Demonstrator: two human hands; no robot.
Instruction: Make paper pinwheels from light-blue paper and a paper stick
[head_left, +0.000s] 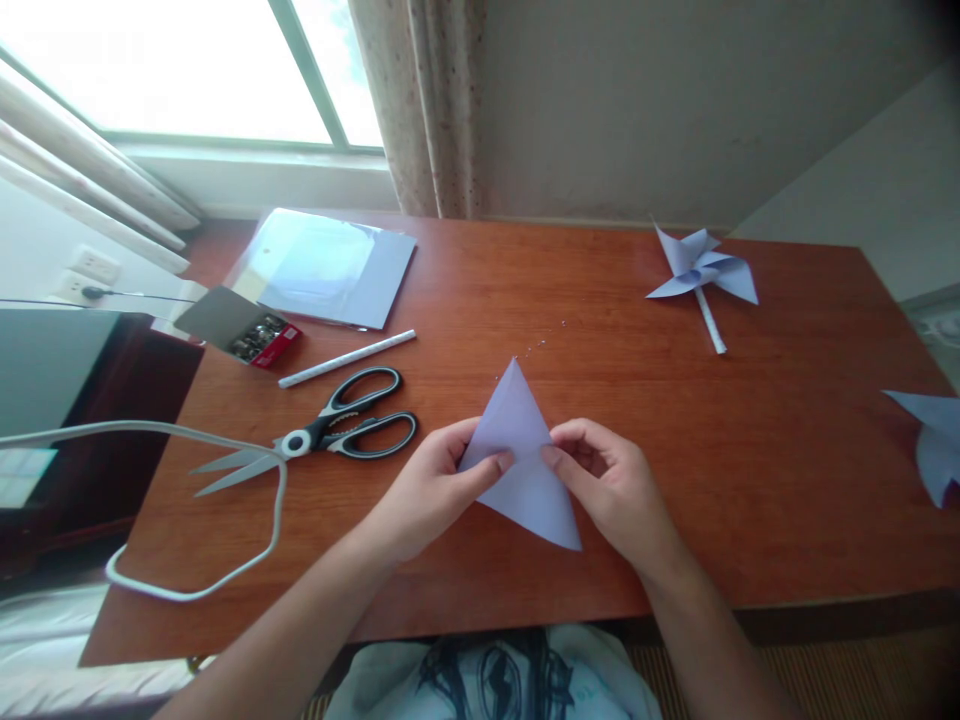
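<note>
A pale lilac sheet of paper (525,490), folded to a triangle with its tip pointing away from me, is held over the front middle of the table. My left hand (442,485) grips its left edge, thumb lying on top and fingers behind. On the right edge, my right hand (607,480) pinches the paper between thumb and forefinger. Left of my hands lie scissors (330,430) with black and grey handles, blades partly spread. Just beyond them is a white paper tube (347,358).
A paper pinwheel (697,270) on a stick lies at the back right, another folded paper piece (937,440) at the right edge. Back left are a sleeve of paper sheets (330,265) and a small box (262,335) of metal pieces. A white cable (274,520) loops over the table's left side.
</note>
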